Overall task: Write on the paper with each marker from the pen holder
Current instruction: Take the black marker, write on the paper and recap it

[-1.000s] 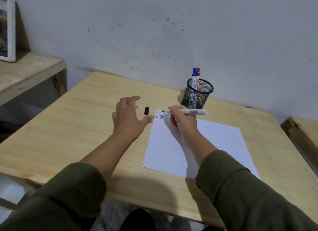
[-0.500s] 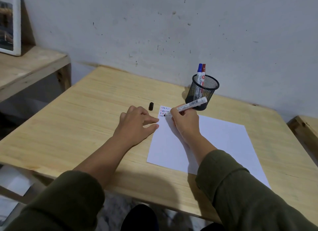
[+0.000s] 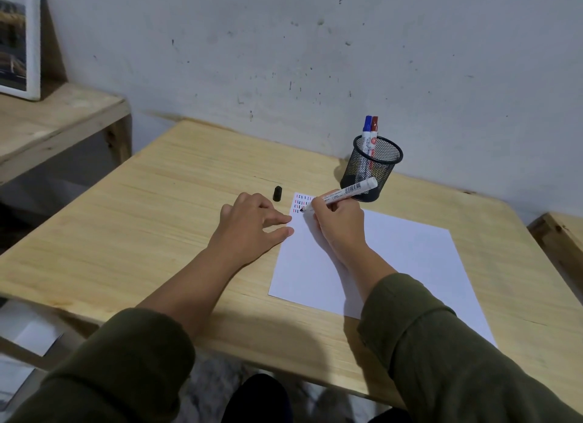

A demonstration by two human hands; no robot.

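Note:
A white sheet of paper (image 3: 394, 265) lies on the wooden table (image 3: 157, 227). Rows of short coloured marks fill its top left corner. My right hand (image 3: 337, 224) grips an uncapped white marker (image 3: 347, 192), its black tip touching the paper at those marks. My left hand (image 3: 252, 230) rests flat on the table, fingertips at the paper's left edge. The marker's black cap (image 3: 277, 193) lies on the table just beyond my left hand. A black mesh pen holder (image 3: 372, 167) stands behind the paper with a blue marker (image 3: 367, 132) and a red marker (image 3: 374, 132) upright in it.
The table stands against a grey wall. A lower wooden shelf (image 3: 56, 123) at the left carries a framed picture (image 3: 19, 41). Another wooden surface (image 3: 561, 236) shows at the right edge.
My right hand tilted the marker from level to tip-down and set it on the paper. My left hand came down and settled flat at the paper's edge.

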